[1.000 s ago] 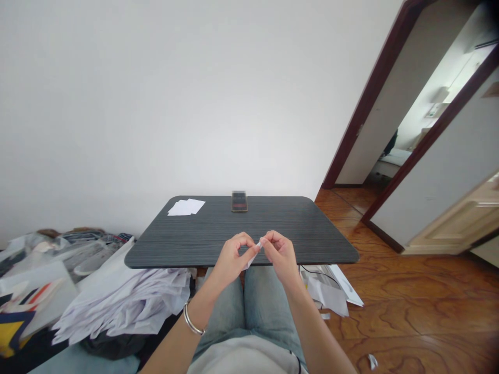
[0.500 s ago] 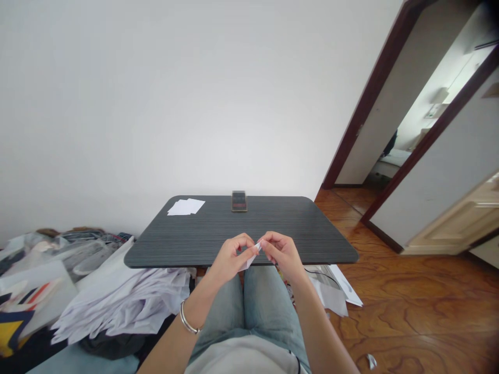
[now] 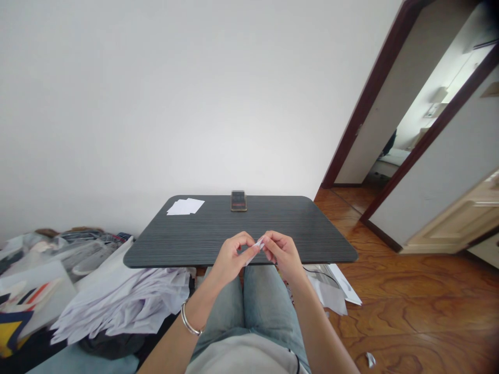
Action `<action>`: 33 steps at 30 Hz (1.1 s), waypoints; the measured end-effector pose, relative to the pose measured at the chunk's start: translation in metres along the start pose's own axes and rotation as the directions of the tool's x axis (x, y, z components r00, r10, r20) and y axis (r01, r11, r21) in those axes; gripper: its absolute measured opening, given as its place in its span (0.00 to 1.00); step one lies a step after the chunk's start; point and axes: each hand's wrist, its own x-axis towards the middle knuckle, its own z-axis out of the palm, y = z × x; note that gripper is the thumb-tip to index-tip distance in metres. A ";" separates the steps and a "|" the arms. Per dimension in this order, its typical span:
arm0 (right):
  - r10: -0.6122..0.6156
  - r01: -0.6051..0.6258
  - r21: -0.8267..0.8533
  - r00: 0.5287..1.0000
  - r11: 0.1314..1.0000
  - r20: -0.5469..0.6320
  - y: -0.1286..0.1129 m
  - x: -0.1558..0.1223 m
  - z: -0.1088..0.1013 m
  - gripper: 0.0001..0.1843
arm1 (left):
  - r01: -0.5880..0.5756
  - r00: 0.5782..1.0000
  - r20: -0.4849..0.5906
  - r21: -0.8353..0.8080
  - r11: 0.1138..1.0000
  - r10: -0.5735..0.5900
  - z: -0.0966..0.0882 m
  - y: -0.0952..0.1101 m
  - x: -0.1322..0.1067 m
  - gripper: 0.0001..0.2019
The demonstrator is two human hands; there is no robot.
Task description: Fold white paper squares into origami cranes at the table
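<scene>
Since half a second ago, the folded white paper [image 3: 259, 245] has shifted between my fingertips: the broader flap that hung below my left thumb now shows only as a narrow slanting sliver, while both wrists stay almost where they were. My left hand [image 3: 233, 257] pinches its near left end between thumb and forefinger, and my right hand [image 3: 281, 250] is closed on the far right end, the fingers curled and the two sets of fingertips nearly meeting. The paper is held up over the near edge of the dark table [image 3: 296, 226], just above my knees in blue jeans [image 3: 230, 306]; its exact fold is too small to tell. A silver bracelet [image 3: 189, 319] circles my left wrist. At the far left of the table lie a few overlapping white sheets [image 3: 185, 206], well apart from my hands, and at the far edge, near the middle, a dark-screened phone [image 3: 238, 199] leans close to the wall [image 3: 234, 93]. To the left, below the table, a heap of white material [image 3: 128, 304] spreads out; a small white scrap [image 3: 370, 359] rests on the wooden floor [image 3: 413, 317] at near right
</scene>
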 end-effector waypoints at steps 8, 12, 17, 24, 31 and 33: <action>-0.010 0.011 -0.040 1.000 0.999 0.014 -0.007 -0.002 -0.002 0.13 | 0.029 0.999 0.016 -0.068 0.997 -0.028 -0.001 0.001 0.001 0.13; -0.030 0.030 -0.028 0.999 0.999 0.012 -0.008 -0.001 -0.002 0.13 | 0.087 0.995 0.064 -0.141 0.986 -0.078 0.000 -0.004 0.001 0.14; -0.001 0.003 -0.021 0.997 1.000 0.074 -0.009 -0.001 -0.006 0.12 | 0.132 0.985 0.138 -0.224 0.966 -0.103 0.000 -0.010 0.001 0.14; -0.007 0.008 -0.002 0.994 1.000 0.110 -0.013 -0.002 -0.005 0.12 | 0.123 0.981 0.173 -0.203 0.971 -0.089 -0.003 -0.007 0.001 0.13; -0.034 0.035 0.063 0.999 0.997 -0.012 -0.005 -0.002 -0.001 0.12 | 0.087 0.993 0.099 -0.209 0.974 -0.068 -0.001 -0.006 0.000 0.10; -0.049 0.062 0.111 0.993 0.992 -0.111 0.000 -0.001 0.000 0.11 | 0.050 0.999 0.016 -0.235 0.971 -0.048 0.001 -0.006 -0.002 0.09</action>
